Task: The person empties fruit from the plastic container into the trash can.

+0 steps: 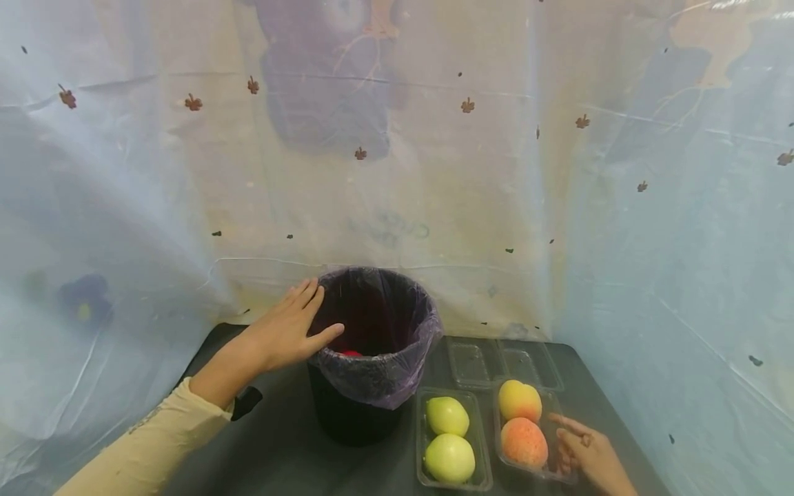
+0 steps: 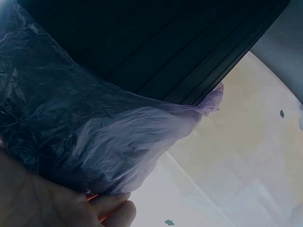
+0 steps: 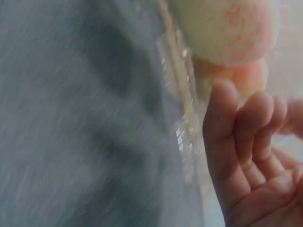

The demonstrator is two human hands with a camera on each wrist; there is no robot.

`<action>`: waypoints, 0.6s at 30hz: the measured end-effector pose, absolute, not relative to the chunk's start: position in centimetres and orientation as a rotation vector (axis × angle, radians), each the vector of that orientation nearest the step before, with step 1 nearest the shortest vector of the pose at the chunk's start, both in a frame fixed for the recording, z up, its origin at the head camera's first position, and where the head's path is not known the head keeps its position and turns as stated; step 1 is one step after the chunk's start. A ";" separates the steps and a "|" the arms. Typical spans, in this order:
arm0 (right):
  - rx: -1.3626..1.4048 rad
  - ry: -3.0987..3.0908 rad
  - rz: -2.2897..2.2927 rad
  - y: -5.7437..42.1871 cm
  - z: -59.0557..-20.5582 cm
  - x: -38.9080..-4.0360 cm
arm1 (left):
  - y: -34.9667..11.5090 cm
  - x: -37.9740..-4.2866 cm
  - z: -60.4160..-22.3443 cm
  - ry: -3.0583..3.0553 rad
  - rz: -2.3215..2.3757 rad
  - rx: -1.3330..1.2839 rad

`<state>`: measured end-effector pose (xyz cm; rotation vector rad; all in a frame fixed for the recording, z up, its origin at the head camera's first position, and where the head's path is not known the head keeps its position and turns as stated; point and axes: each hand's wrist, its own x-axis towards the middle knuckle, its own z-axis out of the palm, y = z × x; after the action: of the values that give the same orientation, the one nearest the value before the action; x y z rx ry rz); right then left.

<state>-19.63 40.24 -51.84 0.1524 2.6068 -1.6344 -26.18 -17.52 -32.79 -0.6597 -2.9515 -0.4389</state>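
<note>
My left hand [image 1: 287, 327] rests on the rim of a black bin [image 1: 353, 406], fingers stretched along the edge and thumb reaching over the opening. A thin purple plastic bag [image 1: 378, 382] lines the bin and folds down over its rim. In the left wrist view, the palm [image 2: 38, 198] lies against the bag-covered rim. My right hand [image 1: 592, 455] is beside a clear plastic tray [image 1: 548, 475] holding two peaches, one yellow-orange [image 1: 520, 399] and one redder [image 1: 524, 443]. Its fingers bend loosely near the fruit with nothing gripped, as the right wrist view shows.
Left of the peaches, another clear tray [image 1: 422, 475] holds two yellow-green round fruits [image 1: 449, 458]. Behind them lies a clear tray with two compartments [image 1: 474, 362]. Something red [image 1: 351, 353] shows inside the bin. Patterned plastic sheeting [image 1: 397, 193] encloses the dark table [image 1: 248, 448].
</note>
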 end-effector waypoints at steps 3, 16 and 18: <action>0.208 2.696 -1.612 39.5 -51.1 -19.6 | -17.5 -26.2 -32.8 -2.952 -0.438 -0.658; 0.266 2.814 -1.572 37.5 -47.9 -21.4 | -17.5 -26.2 -32.8 -2.949 -0.425 -0.659; 0.243 2.817 -1.601 37.1 -47.4 -21.7 | -17.6 -26.3 -32.9 -2.950 -0.419 -0.657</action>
<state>-21.69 37.12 -47.35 0.2434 2.8173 -1.6012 -26.25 -17.57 -32.85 -0.6568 -2.9499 -0.4193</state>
